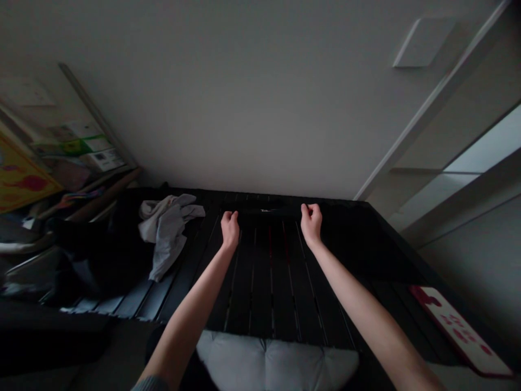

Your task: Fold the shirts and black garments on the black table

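A black garment (268, 255) lies spread flat on the dark slatted table (366, 255); its far edge runs between my two hands. My left hand (230, 227) is closed in a pinch on the garment's far left corner. My right hand (311, 221) is closed the same way on the far right corner. Both arms reach straight forward across the table. Thin red and pale stripes show on the cloth between my forearms.
A crumpled grey garment (166, 231) lies on the table to the left of my left hand. Boxes and clutter (61, 163) pile up at the far left. A white and red board (459, 328) lies at the right edge. A pale cushion (277, 361) sits below the table's near edge.
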`<state>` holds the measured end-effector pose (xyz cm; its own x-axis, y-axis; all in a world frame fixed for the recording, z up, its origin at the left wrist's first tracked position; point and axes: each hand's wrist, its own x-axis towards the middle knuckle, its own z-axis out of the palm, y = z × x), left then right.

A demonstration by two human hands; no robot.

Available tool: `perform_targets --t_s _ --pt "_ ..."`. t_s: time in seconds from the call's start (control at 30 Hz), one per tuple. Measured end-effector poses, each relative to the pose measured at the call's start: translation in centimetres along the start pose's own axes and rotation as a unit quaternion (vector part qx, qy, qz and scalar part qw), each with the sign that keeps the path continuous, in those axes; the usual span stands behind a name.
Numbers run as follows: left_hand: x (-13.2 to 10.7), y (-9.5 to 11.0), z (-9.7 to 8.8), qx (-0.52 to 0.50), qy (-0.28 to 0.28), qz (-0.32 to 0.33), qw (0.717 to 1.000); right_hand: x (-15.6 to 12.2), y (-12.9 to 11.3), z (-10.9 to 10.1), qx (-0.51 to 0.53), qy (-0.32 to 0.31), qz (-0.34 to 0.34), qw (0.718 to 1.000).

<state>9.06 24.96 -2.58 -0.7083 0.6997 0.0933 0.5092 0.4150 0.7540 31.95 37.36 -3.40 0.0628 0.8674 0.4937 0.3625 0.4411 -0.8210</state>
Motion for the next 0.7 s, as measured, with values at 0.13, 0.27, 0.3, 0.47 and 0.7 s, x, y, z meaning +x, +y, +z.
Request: perform_targets --t_s 0.13,0.27,0.3,0.47,0.7 --pt "-0.9 -0.2 -3.0 -0.014 0.026 0.006 1.000 -0.7 -1.0 -1.4 -0.035 -0.012 0.004 0.999" --pt "-3.1 -1.2 -5.2 0.053 -0.031 0.023 0.998 -2.7 -1.3 -4.0 -0.171 -0.146 0.025 0.974" --pt "-3.7 -1.6 -5.7 0.085 -0.057 0.029 0.994 -3.3 -1.2 -4.7 -0.222 -0.196 0.034 0.954" --pt "-6.7 -3.0 -7.4 0.279 -0.226 0.018 0.933 -6.1 -0.5 -7.4 -0.400 -0.396 0.065 0.824" --pt "-8.5 -3.2 -7.5 0.273 -0.339 0.002 0.900 -7.2 -0.6 -6.1 -0.418 -0.344 -0.023 0.841"
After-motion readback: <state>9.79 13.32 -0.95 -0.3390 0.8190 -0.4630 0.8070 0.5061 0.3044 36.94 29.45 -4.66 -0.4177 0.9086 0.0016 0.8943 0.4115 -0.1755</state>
